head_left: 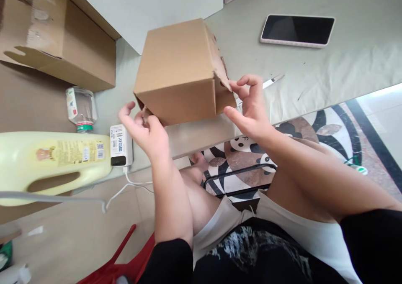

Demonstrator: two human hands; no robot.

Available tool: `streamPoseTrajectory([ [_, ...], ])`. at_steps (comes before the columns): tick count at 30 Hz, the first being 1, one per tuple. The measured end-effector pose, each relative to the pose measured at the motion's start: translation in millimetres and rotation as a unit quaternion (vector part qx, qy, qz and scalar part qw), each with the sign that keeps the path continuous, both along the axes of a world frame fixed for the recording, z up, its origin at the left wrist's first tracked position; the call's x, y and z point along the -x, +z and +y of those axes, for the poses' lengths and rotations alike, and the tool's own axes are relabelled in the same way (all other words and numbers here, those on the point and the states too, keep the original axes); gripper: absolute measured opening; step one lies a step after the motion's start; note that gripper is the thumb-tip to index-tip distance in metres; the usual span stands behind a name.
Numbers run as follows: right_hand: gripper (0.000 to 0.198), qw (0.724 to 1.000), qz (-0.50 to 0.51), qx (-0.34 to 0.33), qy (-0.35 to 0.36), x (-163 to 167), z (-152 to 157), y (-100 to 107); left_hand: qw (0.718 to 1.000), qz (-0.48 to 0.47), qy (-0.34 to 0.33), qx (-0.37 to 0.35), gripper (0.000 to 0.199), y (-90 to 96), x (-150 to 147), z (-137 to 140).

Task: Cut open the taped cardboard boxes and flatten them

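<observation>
A brown cardboard box (179, 62) stands on the cloth-covered table in front of me, its right end torn and ragged with a loose flap. My left hand (146, 129) is at the box's lower left corner, fingers curled against its edge; the fingertips are partly hidden. At the right end, my right hand (249, 106) has its fingertips on the torn flap, thumb low beside the opening. Partly hidden behind my right hand lies a slim white cutter knife (272, 81). The inside of the box shows only slightly at the right.
A phone (297, 29) lies at the back right. To the left are a larger open carton (84, 45), a clear plastic jar (81, 106), a yellow jug (40, 150) and a white power bank (121, 144) with a cable. A white panel (163, 3) stands behind the box.
</observation>
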State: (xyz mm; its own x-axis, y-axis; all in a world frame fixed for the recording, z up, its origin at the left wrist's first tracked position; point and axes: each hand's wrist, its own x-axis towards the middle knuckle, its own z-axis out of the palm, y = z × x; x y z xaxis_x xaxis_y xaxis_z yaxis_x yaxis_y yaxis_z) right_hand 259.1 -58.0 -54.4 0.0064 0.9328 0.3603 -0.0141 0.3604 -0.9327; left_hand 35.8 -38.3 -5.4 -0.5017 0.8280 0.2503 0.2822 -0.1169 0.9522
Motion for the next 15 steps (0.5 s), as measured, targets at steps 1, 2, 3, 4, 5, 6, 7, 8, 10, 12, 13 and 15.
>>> streamPoseTrajectory([
  [1,0.049,1.000,-0.009,-0.023,-0.009,-0.5,0.5,-1.6,0.999,0.013,-0.008,0.028,0.044,-2.1,3.7,0.8],
  [2,0.047,0.999,-0.018,-0.040,-0.015,-0.7,1.1,-3.5,0.998,0.022,-0.011,0.056,0.044,-3.7,6.8,1.6],
  [3,0.046,0.998,-0.027,-0.048,-0.020,-0.5,1.9,-5.5,0.996,0.028,-0.010,0.085,0.044,-4.7,9.2,2.2],
  [4,0.045,0.998,-0.037,-0.051,-0.026,-0.3,2.7,-7.5,0.993,0.031,-0.007,0.111,0.042,-5.3,11.0,3.0],
  [5,0.045,0.997,-0.047,-0.052,-0.034,0.1,3.5,-9.2,0.991,0.032,-0.003,0.131,0.037,-5.5,12.2,3.7],
  [6,0.044,0.996,-0.054,-0.053,-0.041,0.4,4.4,-10.3,0.989,0.029,0.004,0.145,0.029,-5.7,13.1,4.5],
  [7,0.043,0.996,-0.058,-0.056,-0.049,0.7,5.2,-10.7,0.988,0.023,0.010,0.154,0.021,-6.0,13.7,5.4],
  [8,0.041,0.995,-0.058,-0.060,-0.054,0.8,6.0,-10.4,0.987,0.019,0.014,0.156,0.013,-6.5,14.5,6.3],
  [10,0.038,0.995,-0.044,-0.067,-0.057,0.8,7.2,-8.1,0.990,0.028,0.023,0.140,0.009,-8.5,16.9,8.2],
  [12,0.032,0.996,-0.028,-0.064,-0.054,0.6,7.7,-5.2,0.991,0.063,0.035,0.110,0.012,-11.2,20.4,10.0],
  [13,0.029,0.997,-0.026,-0.055,-0.051,0.5,7.7,-4.0,0.991,0.079,0.040,0.100,0.014,-12.4,22.1,10.9],
  [15,0.025,0.998,-0.033,-0.032,-0.042,0.3,7.8,-2.7,0.991,0.081,0.041,0.094,0.019,-14.0,24.7,12.2],
])
